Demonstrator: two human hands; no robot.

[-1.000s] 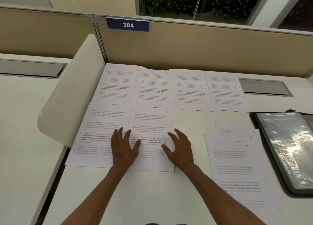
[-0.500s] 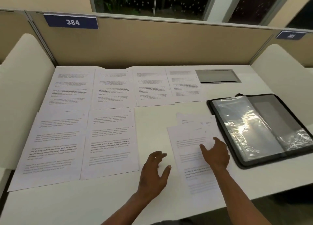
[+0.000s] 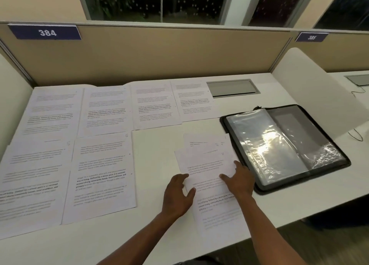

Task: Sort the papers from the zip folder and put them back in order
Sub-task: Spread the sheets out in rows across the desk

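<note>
You have six sheets laid out face up on the tabletop [image 3: 159,234] in two rows: four along the back by the partition and two in front, with the sheet marked 6 [image 3: 103,176] the last in the front row. Spread flat and side by side like this, each page number can be read at a glance, and the bare space to the right of the 6 looks kept for the next page.

The unsorted stack [image 3: 209,164] lies just left of the open zip folder [image 3: 283,146], its sheets fanned so several upper corners show their handwritten numbers. Your right hand [image 3: 238,181] rests on top of this stack, fingers spread and flat, apparently pinning or sliding the top sheet. Your left hand [image 3: 177,194] sits at the stack's left edge, thumb on the top sheet and fingers loosely curved beside it; I cannot tell whether it is already pinching the paper.

The folder lies unzipped with its clear sleeve facing up, ready to take the pages back once ordered.
</note>
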